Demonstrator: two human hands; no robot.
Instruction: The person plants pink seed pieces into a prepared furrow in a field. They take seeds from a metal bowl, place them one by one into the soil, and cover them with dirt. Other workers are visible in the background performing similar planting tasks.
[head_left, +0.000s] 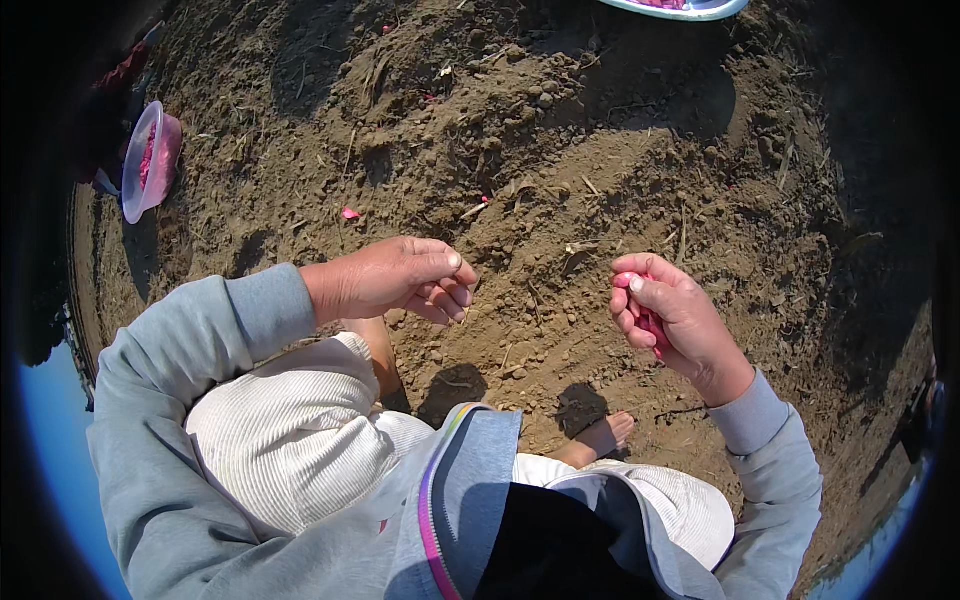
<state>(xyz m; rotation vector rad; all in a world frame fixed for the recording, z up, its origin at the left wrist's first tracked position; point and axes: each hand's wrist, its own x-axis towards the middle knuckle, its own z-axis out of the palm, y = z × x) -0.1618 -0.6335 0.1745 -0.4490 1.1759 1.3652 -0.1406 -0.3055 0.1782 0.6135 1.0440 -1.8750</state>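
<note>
Several small, bright pink pieces (650, 324), which look like coated seeds or cloves, sit in my right hand (675, 319). One of them is pinched between the thumb and index finger; the curled fingers partly hide the others. My left hand (397, 279) hovers over the soil with its fingers loosely bent and nothing visible in them. Loose brown soil (525, 300) with clods and dry straw spreads beneath both hands. A single pink piece (350, 214) lies on the soil beyond my left wrist, and a smaller pink piece (485, 199) lies farther to the right.
A translucent pink plastic basin (163, 169) holding pink pieces stands at the far left, beside a partly visible person (112, 112). The rim of a pale blue basin (694, 13), also with pink contents, shows at the top edge. My bare foot (600, 441) rests on the soil.
</note>
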